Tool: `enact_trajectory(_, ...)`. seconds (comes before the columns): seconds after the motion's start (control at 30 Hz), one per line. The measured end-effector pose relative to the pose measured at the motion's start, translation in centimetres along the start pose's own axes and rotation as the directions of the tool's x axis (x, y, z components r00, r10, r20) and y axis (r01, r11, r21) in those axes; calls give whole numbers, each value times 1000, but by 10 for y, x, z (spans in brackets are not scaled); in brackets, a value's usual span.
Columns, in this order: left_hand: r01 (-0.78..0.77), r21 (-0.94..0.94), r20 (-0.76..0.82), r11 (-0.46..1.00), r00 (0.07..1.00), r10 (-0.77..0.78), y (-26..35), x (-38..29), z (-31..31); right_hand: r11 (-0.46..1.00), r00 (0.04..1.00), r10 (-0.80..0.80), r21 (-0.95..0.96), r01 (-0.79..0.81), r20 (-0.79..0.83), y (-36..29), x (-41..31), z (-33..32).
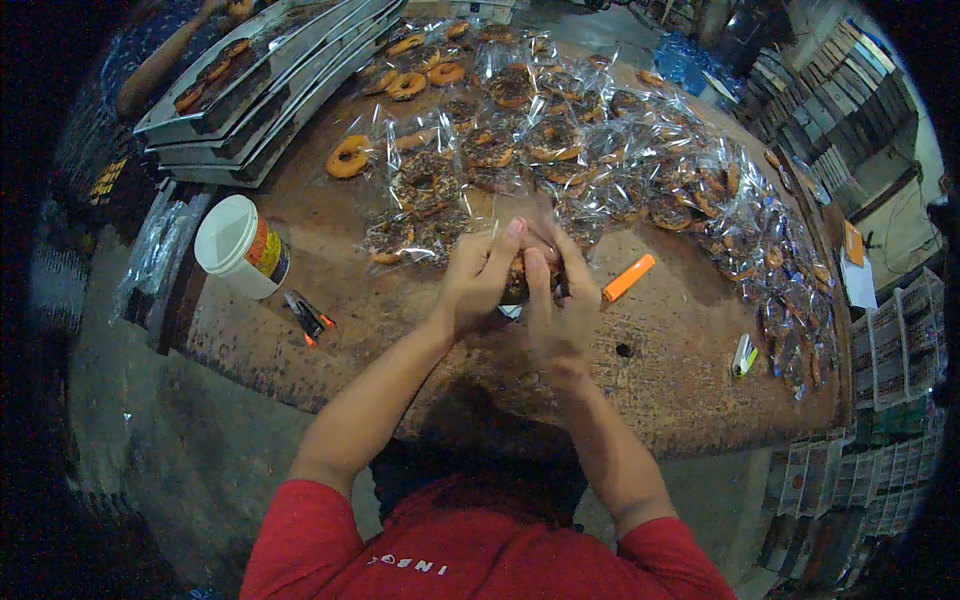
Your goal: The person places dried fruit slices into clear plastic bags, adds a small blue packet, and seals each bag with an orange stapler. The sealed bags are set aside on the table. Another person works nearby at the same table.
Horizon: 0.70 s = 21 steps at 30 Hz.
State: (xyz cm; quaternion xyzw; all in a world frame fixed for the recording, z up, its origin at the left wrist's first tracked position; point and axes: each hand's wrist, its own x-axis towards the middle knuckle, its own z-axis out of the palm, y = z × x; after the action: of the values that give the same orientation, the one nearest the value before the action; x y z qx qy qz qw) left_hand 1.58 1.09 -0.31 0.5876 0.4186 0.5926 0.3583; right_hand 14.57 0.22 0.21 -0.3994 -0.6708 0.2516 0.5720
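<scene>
Both of my hands are over the middle of the wooden table, holding a chocolate-topped doughnut in a clear plastic bag. My left hand grips the bag from the left, thumb raised near its top. On the other side my right hand, partly blurred, has its fingers bent around the bag. Most of this doughnut is hidden behind the fingers. Just beyond lies another bagged doughnut with chopped topping. An orange object, perhaps a small stapler, rests right of my right hand.
A lidded white plastic tub and a black-and-orange stapler are at the left. Metal trays stack beyond, near another person's arm. Bagged doughnuts pile along the far right. A small white-and-green stapler lies at right.
</scene>
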Motion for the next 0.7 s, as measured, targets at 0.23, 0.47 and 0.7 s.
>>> enact_trajectory(0.23,-247,536,-137,807,918,371,16,-16,11,995,987,62,92,-48,-149,13,13,0)
enact_trajectory(0.47,-353,664,29,659,893,449,12,-23,28,810,937,314,473,-348,152,9,6,-12)
enact_trajectory(0.7,-115,34,145,993,983,109,18,-11,-1,977,999,6,215,-13,33,7,12,-19)
